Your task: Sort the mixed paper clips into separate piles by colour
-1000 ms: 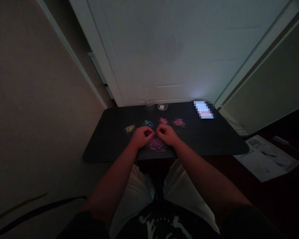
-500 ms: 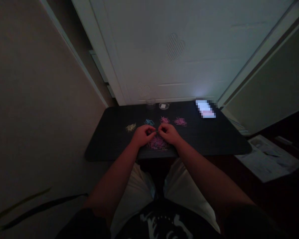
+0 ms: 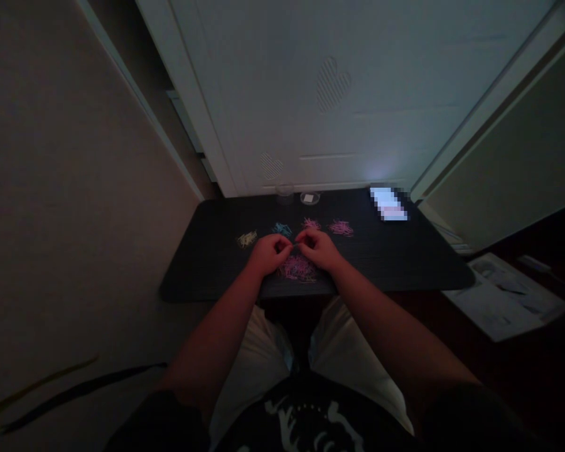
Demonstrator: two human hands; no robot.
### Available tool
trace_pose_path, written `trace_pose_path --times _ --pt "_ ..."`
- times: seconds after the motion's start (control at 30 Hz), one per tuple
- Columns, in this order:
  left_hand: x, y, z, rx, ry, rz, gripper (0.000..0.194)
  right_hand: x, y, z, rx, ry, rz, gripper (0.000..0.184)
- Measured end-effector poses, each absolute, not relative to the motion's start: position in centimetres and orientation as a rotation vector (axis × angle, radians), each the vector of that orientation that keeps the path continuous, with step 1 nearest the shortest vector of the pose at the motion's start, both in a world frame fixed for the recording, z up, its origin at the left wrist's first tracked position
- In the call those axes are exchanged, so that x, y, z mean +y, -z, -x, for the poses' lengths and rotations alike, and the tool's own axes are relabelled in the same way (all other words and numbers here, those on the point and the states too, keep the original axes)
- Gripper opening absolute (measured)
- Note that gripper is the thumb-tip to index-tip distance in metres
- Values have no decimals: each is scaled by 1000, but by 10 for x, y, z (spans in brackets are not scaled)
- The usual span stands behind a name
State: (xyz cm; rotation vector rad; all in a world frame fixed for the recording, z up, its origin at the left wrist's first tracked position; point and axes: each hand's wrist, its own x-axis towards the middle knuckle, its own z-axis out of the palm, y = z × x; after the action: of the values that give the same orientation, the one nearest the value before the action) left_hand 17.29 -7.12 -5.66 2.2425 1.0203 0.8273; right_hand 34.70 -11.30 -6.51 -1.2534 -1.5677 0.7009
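Note:
My left hand (image 3: 267,253) and my right hand (image 3: 322,250) meet almost fingertip to fingertip over the near part of the dark table. Each is closed in a pinch; whatever sits between the fingertips is too small and dim to make out. Just below them lies a mixed pile of thin coloured pieces (image 3: 298,269), mostly pink and purple. Beyond the hands are smaller sorted heaps: a yellowish heap (image 3: 247,238) at left, a blue heap (image 3: 281,228), a pink heap (image 3: 311,223) and a brighter pink heap (image 3: 341,227) to the right.
At the table's (image 3: 207,251) back edge stand a clear container (image 3: 285,194) and a round clear lid (image 3: 309,198) with a white label. A lit, blurred-out screen (image 3: 388,204) lies at back right. A white panel (image 3: 386,75) rises behind. Papers (image 3: 503,301) lie at right, below table height.
My right hand's fingers have shifted slightly toward the left hand, so the fingertips are closer together. The view has tilted slightly; the heaps look unchanged.

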Motion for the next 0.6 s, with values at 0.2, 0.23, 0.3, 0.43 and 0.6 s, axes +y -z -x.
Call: trace_pose_path --times 0.2,0.23,0.3,0.43,0.6 --pt "-71 56 -173 995 -822 -2245 14 -113 66 -345 -1630 -614 1314 4" --pt "-71 56 -173 994 -821 -2243 14 -113 66 -346 -1628 -608 1323 4" --pt "-71 56 -173 1011 -832 -2242 13 -112 66 -346 -1609 -613 1335 3" --pt "-71 56 -173 1053 -845 -2235 14 -112 66 -347 -1560 -611 1344 4" --pt "-71 55 -173 1035 -835 -2247 21 -111 67 -347 -1588 -609 1324 6"
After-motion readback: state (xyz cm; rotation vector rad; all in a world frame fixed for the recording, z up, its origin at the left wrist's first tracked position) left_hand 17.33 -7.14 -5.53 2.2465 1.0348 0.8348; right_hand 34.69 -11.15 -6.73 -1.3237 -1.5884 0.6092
